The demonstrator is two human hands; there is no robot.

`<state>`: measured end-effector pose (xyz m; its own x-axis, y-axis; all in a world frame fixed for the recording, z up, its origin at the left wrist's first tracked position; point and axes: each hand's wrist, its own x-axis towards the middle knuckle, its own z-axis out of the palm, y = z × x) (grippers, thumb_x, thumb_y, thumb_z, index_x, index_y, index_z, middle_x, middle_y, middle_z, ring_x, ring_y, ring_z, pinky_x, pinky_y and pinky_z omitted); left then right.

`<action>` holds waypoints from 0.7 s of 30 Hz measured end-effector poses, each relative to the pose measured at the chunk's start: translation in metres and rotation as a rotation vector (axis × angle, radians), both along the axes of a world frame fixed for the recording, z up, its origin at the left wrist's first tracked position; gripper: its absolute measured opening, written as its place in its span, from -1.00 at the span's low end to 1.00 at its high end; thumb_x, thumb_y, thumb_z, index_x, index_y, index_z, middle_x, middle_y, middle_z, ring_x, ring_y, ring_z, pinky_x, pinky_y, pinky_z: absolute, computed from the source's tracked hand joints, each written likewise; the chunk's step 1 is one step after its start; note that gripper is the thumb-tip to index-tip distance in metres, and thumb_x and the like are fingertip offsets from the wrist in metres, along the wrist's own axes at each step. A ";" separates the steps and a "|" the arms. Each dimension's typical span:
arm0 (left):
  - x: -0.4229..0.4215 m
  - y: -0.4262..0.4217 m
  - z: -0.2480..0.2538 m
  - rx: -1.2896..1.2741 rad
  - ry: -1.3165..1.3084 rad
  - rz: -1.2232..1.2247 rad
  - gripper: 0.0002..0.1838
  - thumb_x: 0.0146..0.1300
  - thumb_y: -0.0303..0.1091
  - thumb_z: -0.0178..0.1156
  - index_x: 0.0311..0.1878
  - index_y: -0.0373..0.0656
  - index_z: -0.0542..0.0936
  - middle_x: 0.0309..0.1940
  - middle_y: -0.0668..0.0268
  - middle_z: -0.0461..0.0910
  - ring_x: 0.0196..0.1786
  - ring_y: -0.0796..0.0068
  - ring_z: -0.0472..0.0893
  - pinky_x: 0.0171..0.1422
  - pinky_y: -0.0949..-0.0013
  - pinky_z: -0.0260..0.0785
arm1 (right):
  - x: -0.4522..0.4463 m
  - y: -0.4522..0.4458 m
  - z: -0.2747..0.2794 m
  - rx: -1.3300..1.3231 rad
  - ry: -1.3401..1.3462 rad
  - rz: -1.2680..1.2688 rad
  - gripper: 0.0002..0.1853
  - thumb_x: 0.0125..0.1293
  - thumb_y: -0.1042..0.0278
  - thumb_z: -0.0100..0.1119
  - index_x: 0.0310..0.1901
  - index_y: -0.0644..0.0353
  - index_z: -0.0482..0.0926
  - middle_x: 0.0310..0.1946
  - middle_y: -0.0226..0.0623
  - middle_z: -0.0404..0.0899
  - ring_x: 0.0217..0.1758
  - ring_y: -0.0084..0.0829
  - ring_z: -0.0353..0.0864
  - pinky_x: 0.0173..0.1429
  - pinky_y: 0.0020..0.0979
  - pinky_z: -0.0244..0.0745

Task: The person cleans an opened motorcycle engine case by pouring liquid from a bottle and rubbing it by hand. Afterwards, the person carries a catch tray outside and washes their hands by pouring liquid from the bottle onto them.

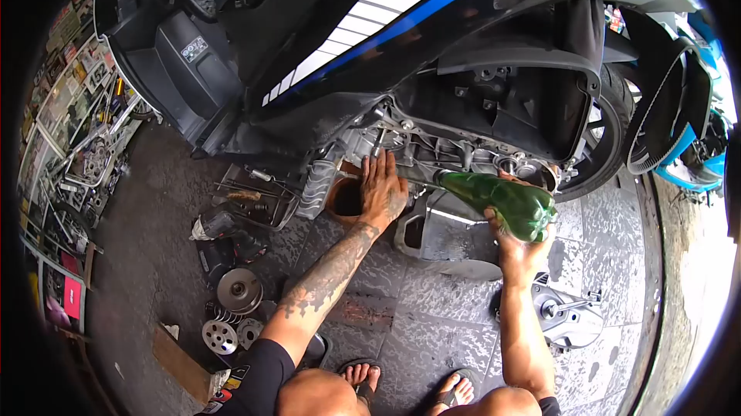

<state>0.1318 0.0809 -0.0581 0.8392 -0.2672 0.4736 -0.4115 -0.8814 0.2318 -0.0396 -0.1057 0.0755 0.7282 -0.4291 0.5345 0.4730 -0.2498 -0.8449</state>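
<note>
My right hand (519, 252) is wrapped around the base of a green plastic bottle (488, 194), which is tipped over with its neck pointing left. The bottle's narrow end reaches toward my left hand (381, 191), beside the exposed engine casing (455, 155) of a motor scooter. My left hand has its fingers stretched upward at the casing, near a metal shaft; the contact at the fingertips is hard to make out. Below and left of that hand stands a brown round container (345, 198) with a dark inside. The bottle's mouth is not clearly visible.
The black scooter body (309, 45) fills the top, its rear wheel (606, 134) at right. A black-and-grey box (455, 235) stands under the bottle. A metal cover (567, 319) lies right. A tool tray (262, 196), power tool (216, 254) and pulley parts (239, 290) lie left.
</note>
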 end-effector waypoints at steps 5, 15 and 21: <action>-0.033 -0.012 0.017 -0.305 0.117 -0.138 -0.36 0.22 -0.35 0.02 0.37 -0.36 0.23 0.38 -0.02 0.25 0.41 -0.05 0.24 0.55 0.08 -0.01 | -0.004 -0.013 -0.018 0.120 -0.059 -0.052 -0.42 -0.03 0.51 0.50 0.06 0.30 0.45 0.03 -0.04 0.60 0.08 -0.29 0.60 0.25 -0.27 0.48; -0.011 -0.001 0.003 -0.054 -0.162 -0.074 -0.48 0.31 -0.31 -0.02 0.29 -0.38 0.35 0.27 -0.05 0.36 0.35 0.06 0.35 0.54 -0.05 -0.08 | -0.014 -0.007 -0.009 0.124 -0.019 -0.029 -0.43 -0.01 0.50 0.51 0.03 0.33 0.39 0.02 0.01 0.59 0.14 -0.21 0.58 0.33 -0.21 0.38; -0.053 -0.014 0.010 -0.239 -0.059 -0.225 -0.50 0.32 -0.33 0.02 0.31 -0.30 0.35 0.23 0.02 0.40 0.32 0.05 0.37 0.49 0.00 0.04 | -0.031 -0.007 -0.010 0.058 -0.045 -0.101 -0.42 0.04 0.42 0.50 0.06 0.32 0.38 0.08 -0.01 0.55 0.19 -0.23 0.54 0.34 -0.24 0.36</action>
